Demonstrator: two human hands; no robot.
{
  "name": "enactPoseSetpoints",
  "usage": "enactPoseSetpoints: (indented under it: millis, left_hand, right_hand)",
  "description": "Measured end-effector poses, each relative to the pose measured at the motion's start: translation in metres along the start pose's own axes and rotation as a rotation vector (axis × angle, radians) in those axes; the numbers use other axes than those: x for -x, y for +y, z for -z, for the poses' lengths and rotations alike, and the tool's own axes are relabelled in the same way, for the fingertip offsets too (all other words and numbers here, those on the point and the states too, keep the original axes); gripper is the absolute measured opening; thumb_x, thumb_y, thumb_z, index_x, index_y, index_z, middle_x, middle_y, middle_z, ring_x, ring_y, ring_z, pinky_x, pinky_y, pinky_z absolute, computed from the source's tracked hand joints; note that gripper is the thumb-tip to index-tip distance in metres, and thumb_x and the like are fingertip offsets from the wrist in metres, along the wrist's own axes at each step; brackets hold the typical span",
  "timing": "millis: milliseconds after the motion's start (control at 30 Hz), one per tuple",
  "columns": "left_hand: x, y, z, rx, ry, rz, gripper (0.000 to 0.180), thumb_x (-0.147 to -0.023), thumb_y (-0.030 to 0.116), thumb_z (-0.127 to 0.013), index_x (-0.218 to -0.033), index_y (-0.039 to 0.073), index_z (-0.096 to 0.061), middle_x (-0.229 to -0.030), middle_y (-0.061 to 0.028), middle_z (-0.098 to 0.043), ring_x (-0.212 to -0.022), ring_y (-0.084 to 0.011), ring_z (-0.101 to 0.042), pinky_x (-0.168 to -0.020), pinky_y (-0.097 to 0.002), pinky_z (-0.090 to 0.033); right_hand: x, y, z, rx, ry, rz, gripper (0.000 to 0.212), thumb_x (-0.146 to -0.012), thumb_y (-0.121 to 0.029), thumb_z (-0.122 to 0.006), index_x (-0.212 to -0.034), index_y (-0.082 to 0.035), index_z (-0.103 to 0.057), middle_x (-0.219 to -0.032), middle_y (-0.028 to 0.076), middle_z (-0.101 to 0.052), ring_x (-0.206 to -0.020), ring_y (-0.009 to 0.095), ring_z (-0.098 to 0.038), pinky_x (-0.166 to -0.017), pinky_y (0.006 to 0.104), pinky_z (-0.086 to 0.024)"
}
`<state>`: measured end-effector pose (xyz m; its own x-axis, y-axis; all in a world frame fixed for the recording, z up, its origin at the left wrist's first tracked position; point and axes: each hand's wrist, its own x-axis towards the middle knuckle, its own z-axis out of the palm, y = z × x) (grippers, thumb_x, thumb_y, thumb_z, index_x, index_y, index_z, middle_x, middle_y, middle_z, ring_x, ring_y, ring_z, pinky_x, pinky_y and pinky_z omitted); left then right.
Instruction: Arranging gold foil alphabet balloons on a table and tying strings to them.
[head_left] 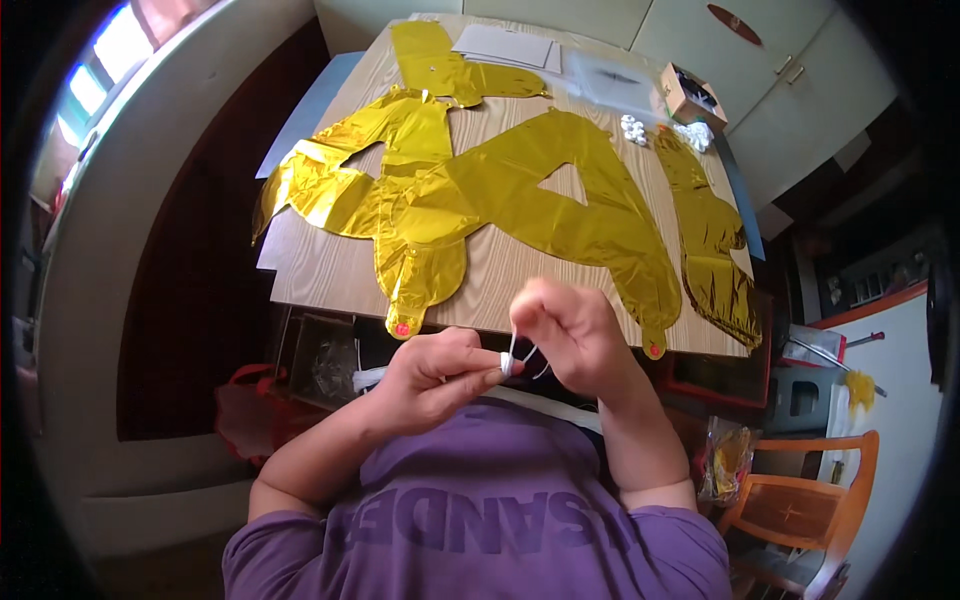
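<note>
My left hand is closed, pinching a small white bundle of string between thumb and forefinger in front of my chest. My right hand is closed just to the right and higher, gripping the white string that runs down to the bundle. A loose end of it curls beneath the right hand. Beyond my hands lie flat, uninflated gold foil balloons: a large one with a triangular opening, a crumpled one overlapping it at the left, and a narrow one at the right.
Another gold foil balloon lies at the far left of the wooden table, near white sheets. Several small white bundles sit by a wooden box. A wooden chair stands at the right; an open drawer is below the table edge.
</note>
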<state>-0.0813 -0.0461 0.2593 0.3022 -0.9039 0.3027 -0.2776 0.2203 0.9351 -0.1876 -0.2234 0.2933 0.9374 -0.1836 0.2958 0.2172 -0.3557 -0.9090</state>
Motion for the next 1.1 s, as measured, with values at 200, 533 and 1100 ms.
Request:
enactPoseSetpoints:
  millis: [200, 533, 1100]
  left_hand:
    - [-0.013, -0.005, 0.005, 0.082, 0.230, 0.064, 0.015, -0.090, 0.006, -0.064, -0.101, 0.000, -0.071, -0.072, -0.0023, -0.057, -0.066, -0.0085, -0.049, -0.060, -0.0252, -0.039]
    - [-0.012, -0.006, 0.010, 0.016, 0.260, 0.136, 0.016, -0.090, 0.005, -0.062, -0.103, 0.002, -0.070, -0.071, -0.0022, -0.054, -0.069, -0.0099, -0.052, -0.061, -0.0254, -0.041]
    - [-0.018, 0.006, 0.003, 0.206, -0.001, 0.152, 0.018, -0.091, 0.006, -0.063, -0.107, 0.004, -0.070, -0.070, -0.0007, -0.054, -0.063, -0.0077, -0.047, -0.057, -0.0247, -0.037]
  right_hand:
    - [0.013, 0.005, -0.009, -0.006, -0.245, 0.023, 0.015, -0.093, -0.013, -0.058, -0.084, -0.001, -0.059, -0.072, 0.010, -0.057, -0.066, 0.020, -0.058, -0.064, 0.0303, -0.047]
    - [0.015, 0.002, -0.013, -0.006, -0.244, 0.003, 0.016, -0.092, -0.013, -0.060, -0.083, -0.001, -0.059, -0.070, 0.010, -0.057, -0.062, 0.017, -0.056, -0.060, 0.0316, -0.045]
    - [0.005, 0.011, 0.005, -0.110, -0.086, -0.097, 0.019, -0.094, -0.014, -0.057, -0.080, -0.001, -0.058, -0.070, 0.005, -0.059, -0.065, 0.010, -0.056, -0.062, 0.0240, -0.045]
